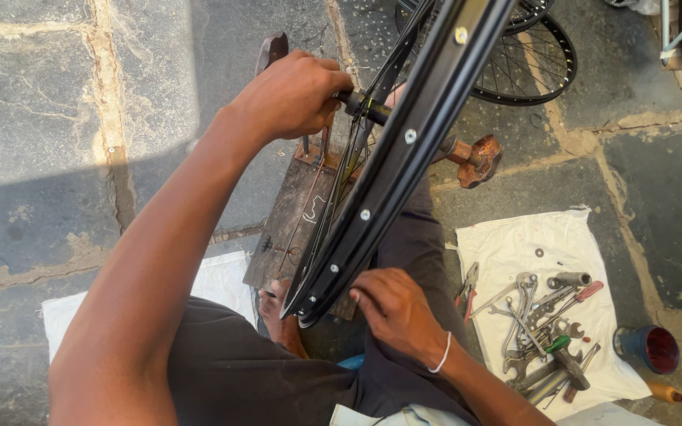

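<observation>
**spokehead:** While the left hand is wrapped shut around the dark axle end at the hub, the black metal bicycle rim stands on edge between the knees, running from just under the right hand up past the left one. The right hand has its fingers curled onto the rim's lower edge, pinching at something there, and I can't tell if it's a spoke nipple or just the rim wall. Looks to me like mid wheel-building or truing, with the spokes being worked one at a time.

**rimtape_ron:** Agreed on the step. I'd guess the next move calls for turning the wheel a notch with that left grip held steady, so the next silver nipple head comes down to the right fingers. What's it resting on?

**spokehead:** Below the left hand sits a worn brown wooden stand, with a rusty orange wing nut piece sticking out just right of the rim. Out past the right hand, a white cloth carries a heap of steel spanners and screwdrivers, with a blue tin with a red inside just beyond it. Ground is grey stone paving, outdoors, half in shade. Another spoked black wheel lies farther out, beyond the rim.
</observation>
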A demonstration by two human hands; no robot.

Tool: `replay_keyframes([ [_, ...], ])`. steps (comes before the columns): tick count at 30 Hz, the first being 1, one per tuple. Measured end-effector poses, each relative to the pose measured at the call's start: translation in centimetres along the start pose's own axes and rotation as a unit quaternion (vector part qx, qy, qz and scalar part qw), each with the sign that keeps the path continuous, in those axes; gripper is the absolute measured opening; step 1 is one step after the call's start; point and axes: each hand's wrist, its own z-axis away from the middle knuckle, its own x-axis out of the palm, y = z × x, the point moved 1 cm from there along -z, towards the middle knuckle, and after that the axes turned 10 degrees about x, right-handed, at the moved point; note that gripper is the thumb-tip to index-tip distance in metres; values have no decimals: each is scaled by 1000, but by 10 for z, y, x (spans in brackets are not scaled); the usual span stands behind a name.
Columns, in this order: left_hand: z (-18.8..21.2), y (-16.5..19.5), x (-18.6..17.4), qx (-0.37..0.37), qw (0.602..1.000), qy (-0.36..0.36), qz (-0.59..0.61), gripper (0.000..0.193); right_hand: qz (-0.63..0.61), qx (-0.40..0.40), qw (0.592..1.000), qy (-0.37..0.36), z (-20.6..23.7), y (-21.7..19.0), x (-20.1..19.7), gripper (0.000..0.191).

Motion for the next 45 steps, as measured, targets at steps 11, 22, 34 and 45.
replay_keyframes([
  [11, -1, -35, 15, -26, 997, 47, 48, 21, 121, -51, 975, 180, -60, 18, -75, 15],
  [22, -2, -34, 19, 1, 991, 107, 82, 34, 257, 3, 945, 202, -128, 49, -114, 18],
  [34, -6, -25, 23, -19, 997, 41, 60, 16, 41, 66, 954, 288, -128, 85, -82, 18],
  [45, -15, -28, 22, -21, 998, 35, 42, 19, 42, 63, 947, 313, -130, 77, -76, 23],
])
